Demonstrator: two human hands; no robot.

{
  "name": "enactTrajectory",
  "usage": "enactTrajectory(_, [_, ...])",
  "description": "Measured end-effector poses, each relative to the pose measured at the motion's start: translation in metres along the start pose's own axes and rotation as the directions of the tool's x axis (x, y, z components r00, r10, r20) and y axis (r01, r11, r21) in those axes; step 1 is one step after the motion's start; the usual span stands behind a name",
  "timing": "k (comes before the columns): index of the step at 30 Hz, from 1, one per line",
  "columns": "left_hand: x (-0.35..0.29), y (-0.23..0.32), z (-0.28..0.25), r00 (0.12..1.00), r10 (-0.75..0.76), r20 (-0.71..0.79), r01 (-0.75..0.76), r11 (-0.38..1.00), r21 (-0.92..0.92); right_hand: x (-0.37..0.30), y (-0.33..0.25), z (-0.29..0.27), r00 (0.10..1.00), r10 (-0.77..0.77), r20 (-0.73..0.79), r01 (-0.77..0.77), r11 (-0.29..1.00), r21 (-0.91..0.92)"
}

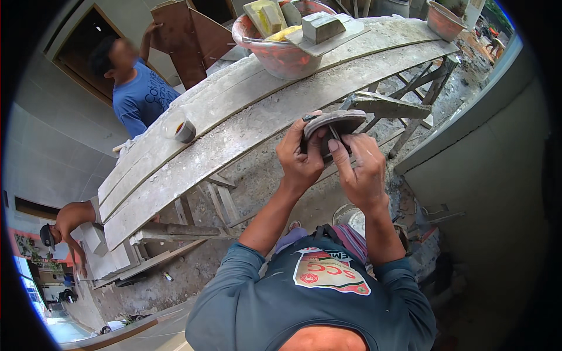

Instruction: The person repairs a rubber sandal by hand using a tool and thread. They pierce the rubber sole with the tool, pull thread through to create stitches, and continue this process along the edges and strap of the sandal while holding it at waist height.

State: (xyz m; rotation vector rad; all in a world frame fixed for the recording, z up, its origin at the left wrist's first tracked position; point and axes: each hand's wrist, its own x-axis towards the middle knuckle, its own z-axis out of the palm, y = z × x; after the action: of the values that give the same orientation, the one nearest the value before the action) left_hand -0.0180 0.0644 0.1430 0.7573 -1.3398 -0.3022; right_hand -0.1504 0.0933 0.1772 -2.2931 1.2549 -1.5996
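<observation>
Held up in front of me is a dark, flat piece (345, 119) with a thick grey edge, rounded like a sandal sole. My left hand (301, 153) is closed around its left end, fingers along the rim and thumb on the near face. My right hand (364, 169) is closed at the near side, its thumb bent against a thin pale strip (334, 132) that stands out from the piece. Where the strip ends is hidden by my fingers. Both hands are just off the plank table's near edge.
A long plank table (234, 140) on wooden trestles curves across the front. On it stand a plastic cup (179, 128), a large orange basin (281, 58) with blocks, and a smaller basin (446, 22). One person (137, 88) holds a board; another (76, 225) bends over blocks. A wall (480, 146) rises at right.
</observation>
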Motion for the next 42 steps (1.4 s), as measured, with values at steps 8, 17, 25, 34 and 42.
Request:
enactTrajectory(8, [-0.003,-0.002,0.002,0.989,-0.135,0.061,0.135,0.991,0.003,0.001,0.026,0.009,0.809,0.454,0.374,-0.588,0.610,0.531])
enactTrajectory(17, [-0.009,-0.011,-0.004,0.972,-0.226,0.059,0.226,0.974,0.012,-0.004,0.041,0.018,0.682,0.445,0.581,-0.704,0.183,0.686])
enactTrajectory(25, [-0.026,-0.027,-0.008,0.963,-0.252,-0.092,0.229,0.951,-0.207,-0.016,0.001,0.026,0.932,0.254,0.258,-0.322,0.908,0.269])
enactTrajectory(34, [-0.032,-0.025,-0.011,0.951,-0.307,-0.021,0.279,0.887,-0.367,-0.010,-0.004,0.027,0.921,0.268,0.284,-0.344,0.901,0.264])
enactTrajectory(42, [-0.038,-0.024,-0.017,0.949,-0.311,0.044,0.302,0.864,-0.404,-0.027,0.005,0.032,0.968,0.138,0.208,-0.190,0.948,0.257])
